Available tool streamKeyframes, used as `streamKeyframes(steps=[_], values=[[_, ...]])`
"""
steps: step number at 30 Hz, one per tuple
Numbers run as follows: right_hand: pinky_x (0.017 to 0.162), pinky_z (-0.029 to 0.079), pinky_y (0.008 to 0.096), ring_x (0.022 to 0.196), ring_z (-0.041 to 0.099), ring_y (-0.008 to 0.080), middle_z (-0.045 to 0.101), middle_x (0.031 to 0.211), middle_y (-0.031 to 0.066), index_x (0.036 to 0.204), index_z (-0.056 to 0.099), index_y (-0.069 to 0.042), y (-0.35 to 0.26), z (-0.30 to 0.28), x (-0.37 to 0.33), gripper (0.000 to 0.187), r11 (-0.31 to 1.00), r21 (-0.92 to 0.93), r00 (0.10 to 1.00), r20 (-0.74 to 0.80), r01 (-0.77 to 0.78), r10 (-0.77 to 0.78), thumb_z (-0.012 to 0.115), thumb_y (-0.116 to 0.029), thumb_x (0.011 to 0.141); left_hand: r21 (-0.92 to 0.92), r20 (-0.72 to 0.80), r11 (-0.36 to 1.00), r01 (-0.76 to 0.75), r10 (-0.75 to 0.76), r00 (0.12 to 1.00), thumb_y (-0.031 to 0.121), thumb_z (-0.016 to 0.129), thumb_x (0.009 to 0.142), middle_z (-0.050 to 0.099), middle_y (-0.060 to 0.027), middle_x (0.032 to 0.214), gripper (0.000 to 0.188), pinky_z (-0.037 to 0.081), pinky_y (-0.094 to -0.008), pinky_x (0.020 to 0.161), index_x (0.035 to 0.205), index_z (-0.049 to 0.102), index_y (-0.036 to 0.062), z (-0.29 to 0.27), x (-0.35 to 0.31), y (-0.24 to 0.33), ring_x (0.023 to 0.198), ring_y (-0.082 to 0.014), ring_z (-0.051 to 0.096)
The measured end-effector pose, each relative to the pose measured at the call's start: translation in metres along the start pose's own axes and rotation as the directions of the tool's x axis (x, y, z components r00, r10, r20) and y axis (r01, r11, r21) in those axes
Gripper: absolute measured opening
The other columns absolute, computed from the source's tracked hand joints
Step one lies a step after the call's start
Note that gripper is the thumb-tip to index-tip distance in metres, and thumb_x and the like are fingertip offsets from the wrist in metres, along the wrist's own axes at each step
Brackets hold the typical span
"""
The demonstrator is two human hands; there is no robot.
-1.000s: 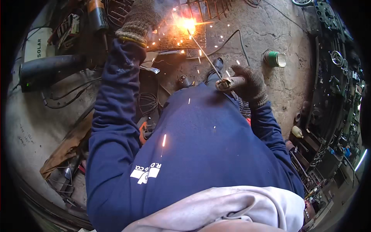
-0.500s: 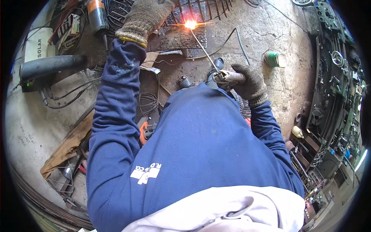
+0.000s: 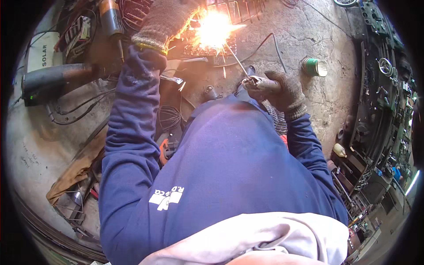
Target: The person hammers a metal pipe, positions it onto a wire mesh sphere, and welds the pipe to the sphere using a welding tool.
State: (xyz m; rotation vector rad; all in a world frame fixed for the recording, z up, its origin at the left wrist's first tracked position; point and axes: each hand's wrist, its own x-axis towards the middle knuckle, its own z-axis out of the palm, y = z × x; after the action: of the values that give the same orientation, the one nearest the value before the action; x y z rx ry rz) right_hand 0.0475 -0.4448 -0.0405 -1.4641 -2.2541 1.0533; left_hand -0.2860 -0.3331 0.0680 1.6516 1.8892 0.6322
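In my right hand (image 3: 289, 92), wearing a grey-brown knit glove, is a welding electrode holder (image 3: 263, 84), fingers closed round its handle. A thin welding rod (image 3: 237, 59) runs from its jaw up to a blinding arc (image 3: 215, 30) that throws sparks. The arc burns at a metal grate (image 3: 249, 9) with curved bars, over a dark, rough metal plate (image 3: 194, 51). My left hand (image 3: 163, 24), gloved too, lies close left of the arc over the grate. Its fingers curl inward; glare and the frame's upper edge hide what they grip.
An angle grinder (image 3: 110, 17) lies at the upper left, near a dark pipe-shaped part (image 3: 59, 78) and a white machine (image 3: 42, 53). A green can (image 3: 314, 67) stands on the right. A cable (image 3: 260, 46) crosses the floor. Machinery (image 3: 384, 88) lines the far right.
The small orange glow at the rod tip has flared into a large white arc with flying sparks. Light and haze spread over my left glove and sleeve. Both hands stay nearly in place.
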Motion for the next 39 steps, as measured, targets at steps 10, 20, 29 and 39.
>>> streamKeyframes(steps=[10,20,29,39], values=[[0.070,0.058,0.0368,0.080,0.074,0.0258,0.076,0.090,0.0137,0.107,0.073,-0.005,-0.025,-0.014,0.007,0.031,0.994,-0.098,0.995,0.079,-0.047,0.055,0.075,-0.030,0.089,-0.154,-0.004,0.987,0.054,-0.055,0.998,0.038,0.067,0.098,0.071,-0.0158,0.102,0.041,0.054,-0.0429,0.078,0.119,0.065,0.0028,0.002,0.000,-0.007,0.089,-0.0282,0.069],[0.074,0.059,0.0399,0.083,0.075,0.0293,0.074,0.095,0.0152,0.115,0.071,-0.006,0.002,0.003,-0.024,0.052,0.968,-0.079,0.895,-0.370,0.239,-0.251,0.091,-0.024,0.072,-0.002,-0.120,0.988,-0.155,0.154,0.981,0.039,0.062,0.099,0.067,-0.0255,0.094,0.038,0.051,-0.0496,0.078,0.111,0.062,0.0028,0.009,0.010,-0.033,0.087,-0.0453,0.065],[0.067,0.054,0.0348,0.071,0.068,0.0217,0.070,0.079,0.0075,0.094,0.069,-0.005,0.002,0.000,-0.037,0.020,0.994,0.045,0.890,-0.451,0.101,-0.070,0.081,-0.016,0.082,-0.024,-0.045,0.999,-0.034,0.032,0.998,0.037,0.063,0.096,0.071,-0.0229,0.104,0.036,0.052,-0.0469,0.085,0.118,0.064,0.0076,0.002,0.003,-0.017,0.099,-0.0423,0.068],[0.087,0.056,0.0392,0.092,0.068,0.0225,0.070,0.101,0.0121,0.117,0.065,-0.002,0.037,0.005,-0.034,0.024,-0.079,0.986,0.952,-0.122,0.150,0.281,0.065,-0.017,0.099,-0.019,-0.105,1.000,-0.023,0.020,0.994,0.032,0.070,0.090,0.071,-0.0214,0.102,0.037,0.052,-0.0475,0.088,0.118,0.065,0.0088,0.008,0.008,-0.025,0.103,-0.0405,0.069]])
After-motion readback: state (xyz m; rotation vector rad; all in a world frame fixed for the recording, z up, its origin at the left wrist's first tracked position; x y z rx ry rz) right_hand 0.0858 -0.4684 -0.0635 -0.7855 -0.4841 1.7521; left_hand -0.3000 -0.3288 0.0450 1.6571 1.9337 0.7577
